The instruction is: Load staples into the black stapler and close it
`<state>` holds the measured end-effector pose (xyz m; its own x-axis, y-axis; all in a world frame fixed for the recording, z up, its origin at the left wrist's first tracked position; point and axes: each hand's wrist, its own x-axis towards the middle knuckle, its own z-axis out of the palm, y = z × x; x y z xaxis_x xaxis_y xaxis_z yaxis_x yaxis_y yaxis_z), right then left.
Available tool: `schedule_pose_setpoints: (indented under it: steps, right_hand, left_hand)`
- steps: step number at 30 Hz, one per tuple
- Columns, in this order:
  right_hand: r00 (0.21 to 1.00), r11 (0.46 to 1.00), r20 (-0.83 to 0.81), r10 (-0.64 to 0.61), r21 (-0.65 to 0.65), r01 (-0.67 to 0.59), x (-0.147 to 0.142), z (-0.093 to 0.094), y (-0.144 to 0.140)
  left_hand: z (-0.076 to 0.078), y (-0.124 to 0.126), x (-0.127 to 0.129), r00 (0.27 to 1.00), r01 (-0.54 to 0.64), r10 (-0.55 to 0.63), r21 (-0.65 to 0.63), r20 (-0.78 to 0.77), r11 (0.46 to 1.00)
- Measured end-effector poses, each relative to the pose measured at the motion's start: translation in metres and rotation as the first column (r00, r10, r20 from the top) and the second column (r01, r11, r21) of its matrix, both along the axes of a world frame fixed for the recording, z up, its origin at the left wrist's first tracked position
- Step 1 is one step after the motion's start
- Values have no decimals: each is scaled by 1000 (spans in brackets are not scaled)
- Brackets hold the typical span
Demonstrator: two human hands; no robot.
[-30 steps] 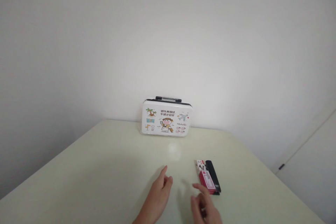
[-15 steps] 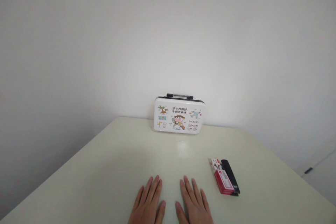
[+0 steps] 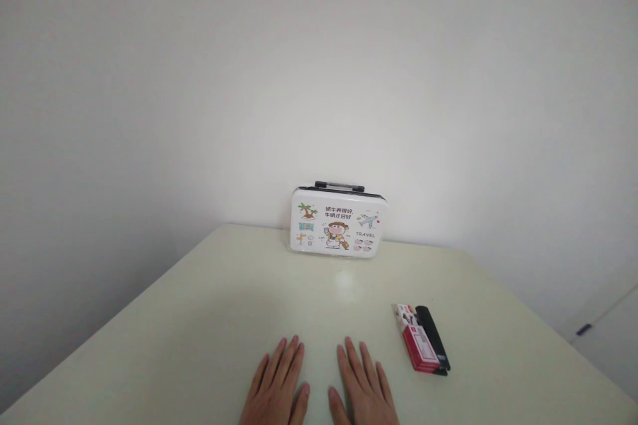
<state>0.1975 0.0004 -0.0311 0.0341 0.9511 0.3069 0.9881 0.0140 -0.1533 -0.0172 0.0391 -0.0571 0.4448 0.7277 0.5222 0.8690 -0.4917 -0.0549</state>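
Pale-green smooth tabletop [image 3: 199, 345], bottom of frame: bare left hand [image 3: 273, 386] and right hand [image 3: 363, 386] lie flat, holding nothing, apparently pausing; grasping would call for lifting and curling. Lower right: red-and-white cardboard box [image 3: 422, 347], long black stapler-like object [image 3: 433, 333]. Centre: white rectangular case [image 3: 339, 222].

A white, rectangular, round-cornered case [image 3: 337, 239] with a black handle [image 3: 339, 186] on top stands on its long edge before a plain, pale grey wall [image 3: 319, 66]; its front shows a palm, an aeroplane and "TRAVEL"; far right, a small, dark, oblong fitting [image 3: 583, 330] sits along a thin seam.
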Motion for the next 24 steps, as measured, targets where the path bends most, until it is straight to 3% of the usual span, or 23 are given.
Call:
schedule_pose_setpoints:
  steps: [13, 24]
  right_hand:
    - [1000, 1000, 8, 1, 27, -1, 0, -6, 0]
    - [999, 1000, 42, -9, 15, 8, 0, -6, 0]
  left_hand:
    - [3, -2, 0, 1000, -9, 10, -90, 19, 996]
    - [9, -4, -3, 1000, 5, -4, -82, 11, 997]
